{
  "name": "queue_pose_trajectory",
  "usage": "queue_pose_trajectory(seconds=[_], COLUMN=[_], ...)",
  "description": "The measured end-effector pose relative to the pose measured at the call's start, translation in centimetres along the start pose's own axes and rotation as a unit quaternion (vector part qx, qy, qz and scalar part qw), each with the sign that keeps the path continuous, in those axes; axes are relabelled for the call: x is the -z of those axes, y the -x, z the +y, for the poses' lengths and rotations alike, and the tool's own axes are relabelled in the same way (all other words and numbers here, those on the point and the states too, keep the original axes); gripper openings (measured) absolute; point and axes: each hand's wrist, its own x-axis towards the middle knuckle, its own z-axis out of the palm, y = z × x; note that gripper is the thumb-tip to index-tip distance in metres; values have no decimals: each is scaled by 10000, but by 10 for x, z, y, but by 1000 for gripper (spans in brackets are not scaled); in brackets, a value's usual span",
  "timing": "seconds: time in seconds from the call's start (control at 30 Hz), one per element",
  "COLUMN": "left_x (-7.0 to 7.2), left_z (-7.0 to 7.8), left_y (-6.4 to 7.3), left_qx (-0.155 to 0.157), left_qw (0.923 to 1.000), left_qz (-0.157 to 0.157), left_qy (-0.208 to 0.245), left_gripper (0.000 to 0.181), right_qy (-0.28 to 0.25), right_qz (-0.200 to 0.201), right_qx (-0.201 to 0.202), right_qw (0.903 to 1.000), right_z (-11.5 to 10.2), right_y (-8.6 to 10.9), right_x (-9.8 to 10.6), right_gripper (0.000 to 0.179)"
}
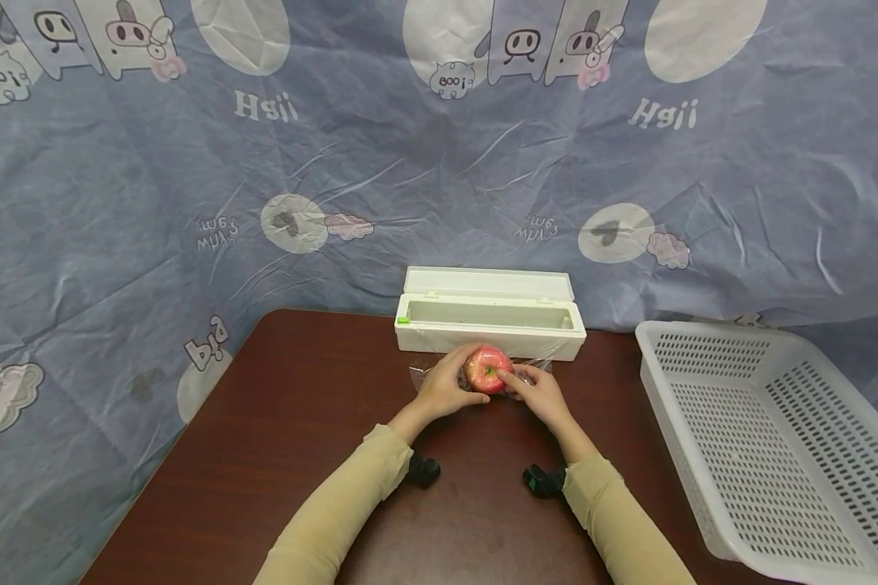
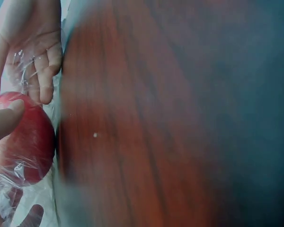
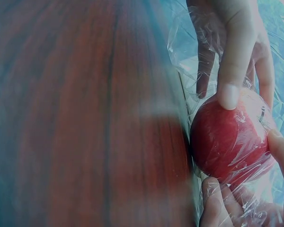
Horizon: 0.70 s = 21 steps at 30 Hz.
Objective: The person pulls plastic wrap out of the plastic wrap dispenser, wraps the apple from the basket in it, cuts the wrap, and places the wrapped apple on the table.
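A red apple point(image 1: 487, 370), its stem end up in the head view, sits between both hands with clear plastic wrap drawn over its skin. My left hand point(image 1: 445, 388) cups it from the left, the thumb against its near side. From the right, my right hand point(image 1: 541, 396) grips the apple with the thumb on top close to the stem and the fingers lower at its side. Loose plastic wrap point(image 3: 208, 28) crinkles around the fingers in the right wrist view. Glossy film folds also cover the apple point(image 2: 28, 146) in the left wrist view.
Just behind the hands stands a long white wrap dispenser box point(image 1: 490, 337), lid raised. A white perforated plastic basket point(image 1: 676, 455) is at the right of the brown table point(image 1: 278, 422). A patterned grey-blue cloth point(image 1: 380, 162) hangs behind the table.
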Motion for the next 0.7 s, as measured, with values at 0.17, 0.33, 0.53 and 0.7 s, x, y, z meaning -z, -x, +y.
queue_pose_trajectory(seconds=[0.17, 0.33, 0.53, 0.7], left_x=[-5, -8, -7, -7], left_z=[-4, -6, -6, -7], left_y=[-5, -10, -10, -10], left_qx=[105, 154, 168, 110], left_qw=[9998, 9997, 9997, 9998], left_qz=[1, -56, -112, -90], left_qy=[-160, -189, -119, -167], left_gripper=[94, 97, 94, 93], right_qy=[-42, -149, -142, 46], right_qz=[-24, -69, -103, -131], right_qx=[-55, -51, -34, 53], right_qw=[10000, 9999, 9998, 9999], right_z=[0, 0, 0, 0], right_y=[-1, -1, 0, 1], right_x=[0, -1, 0, 2], right_gripper=[54, 54, 54, 54])
